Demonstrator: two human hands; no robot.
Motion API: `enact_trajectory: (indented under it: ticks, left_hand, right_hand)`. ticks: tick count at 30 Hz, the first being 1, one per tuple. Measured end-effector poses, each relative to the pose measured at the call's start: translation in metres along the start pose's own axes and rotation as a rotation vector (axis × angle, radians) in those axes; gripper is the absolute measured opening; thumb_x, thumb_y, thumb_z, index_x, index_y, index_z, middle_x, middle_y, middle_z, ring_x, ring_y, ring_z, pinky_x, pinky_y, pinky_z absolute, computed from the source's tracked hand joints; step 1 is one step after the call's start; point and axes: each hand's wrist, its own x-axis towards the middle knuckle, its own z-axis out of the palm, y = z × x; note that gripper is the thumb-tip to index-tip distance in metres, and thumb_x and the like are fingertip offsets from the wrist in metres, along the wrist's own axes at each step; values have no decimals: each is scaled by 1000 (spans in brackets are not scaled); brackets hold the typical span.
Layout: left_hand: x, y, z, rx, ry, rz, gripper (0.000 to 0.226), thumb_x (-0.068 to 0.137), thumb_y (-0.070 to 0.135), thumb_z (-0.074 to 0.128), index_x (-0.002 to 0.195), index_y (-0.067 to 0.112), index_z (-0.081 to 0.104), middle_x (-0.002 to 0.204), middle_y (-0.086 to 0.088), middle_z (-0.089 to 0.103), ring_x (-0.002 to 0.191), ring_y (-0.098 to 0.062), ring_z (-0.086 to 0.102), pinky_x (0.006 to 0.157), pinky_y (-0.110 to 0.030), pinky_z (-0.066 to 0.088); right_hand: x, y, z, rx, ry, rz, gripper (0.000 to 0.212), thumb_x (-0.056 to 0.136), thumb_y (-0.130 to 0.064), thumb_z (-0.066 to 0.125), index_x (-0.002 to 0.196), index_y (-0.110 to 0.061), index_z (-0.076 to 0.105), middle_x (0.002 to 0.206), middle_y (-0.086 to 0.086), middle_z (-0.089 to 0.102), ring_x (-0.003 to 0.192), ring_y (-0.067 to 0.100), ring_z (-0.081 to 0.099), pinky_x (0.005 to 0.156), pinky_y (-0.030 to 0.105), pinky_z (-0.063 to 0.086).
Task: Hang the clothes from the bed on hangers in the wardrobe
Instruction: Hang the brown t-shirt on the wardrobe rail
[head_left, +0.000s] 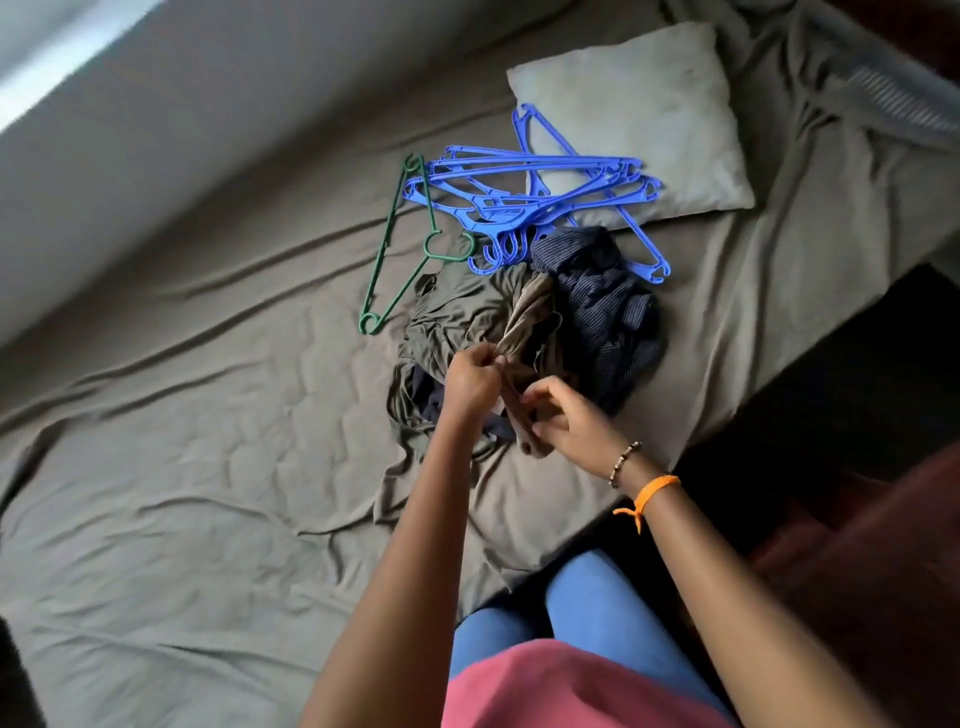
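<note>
A heap of clothes lies on the bed: an olive garment (441, 322), a tan-brown garment (527, 322) and a dark blue striped one (597, 301). My left hand (470, 382) pinches the tan-brown garment at its upper edge. My right hand (563, 421) grips the same garment lower down, at the heap's near side. Behind the heap lie several blue hangers (535, 192) in a tangle and one green hanger (402, 244) to their left. The wardrobe is out of view.
The bed (182, 441) has a wrinkled grey-olive sheet and fills the left and middle. A pale pillow (644, 93) lies at the far end under some of the hangers. The bed's right edge drops to a dark floor (857, 374). A wall (130, 130) runs along the left.
</note>
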Motion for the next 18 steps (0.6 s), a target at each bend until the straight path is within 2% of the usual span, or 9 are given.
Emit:
enact_trajectory:
  ticks: [3,4,7,9,11,13,15,16,18]
  left_hand:
    - [-22,39,-15,32,-50,229,35,91,-3,46,64,19,45,59,5,42,55,-6,35,51,-15,31]
    - [-33,53,-21,40,-64,289,33,91,0,48,65,20,47,60,6,45,55,-4,37,51,-12,31]
    - [-71,94,-49,1,-135,437,15,87,6,60,77,16,58,65,6,54,53,2,44,54,-10,36]
    - [-96,117,-73,-66,-219,555,15,81,1,65,88,13,61,71,6,56,58,4,48,60,-10,39]
    - [-115,133,-101,-81,-258,703,25,68,-2,60,91,9,61,75,4,55,67,1,49,64,-14,40]
    - [-124,142,-127,-32,-213,803,32,61,0,52,91,7,61,76,3,52,70,-1,47,63,-19,38]
    - [-121,147,-147,13,-79,809,26,65,-5,53,86,9,62,69,7,50,61,3,43,59,-20,37]
    - [-119,148,-155,-5,2,787,29,67,-10,52,82,12,63,64,10,51,58,5,43,57,-19,38]
    - [-115,153,-169,-119,149,743,42,61,-14,44,72,21,65,57,16,58,58,2,51,56,-17,43]
  right_hand:
    - [2,-23,-14,-81,476,-89,26,89,3,49,112,-10,50,105,8,61,74,25,62,67,37,55]
    - [4,-37,-20,-172,564,-148,30,86,0,55,115,-9,51,105,4,60,77,26,62,72,37,53]
    - [5,-83,-29,-461,526,-319,43,76,-6,65,118,-7,55,115,11,57,101,32,57,89,41,46]
    - [3,-108,-26,-668,559,-441,29,76,-12,58,102,-1,63,100,21,61,95,42,57,83,51,48]
    - [2,-122,-28,-766,650,-458,31,77,-23,50,83,3,65,82,25,62,81,44,59,71,46,51]
    - [-6,-136,-35,-655,689,-239,40,78,-29,49,85,6,67,90,28,64,89,43,59,69,38,39]
    - [-11,-142,-52,-459,774,-169,41,71,-24,44,85,7,68,92,28,66,90,40,61,64,31,28]
    - [-16,-148,-59,-364,823,-181,38,70,-18,43,84,6,68,91,27,67,90,38,62,64,29,28]
    - [-26,-170,-73,-208,895,-256,42,64,-10,37,89,3,68,95,24,68,94,37,63,71,33,42]
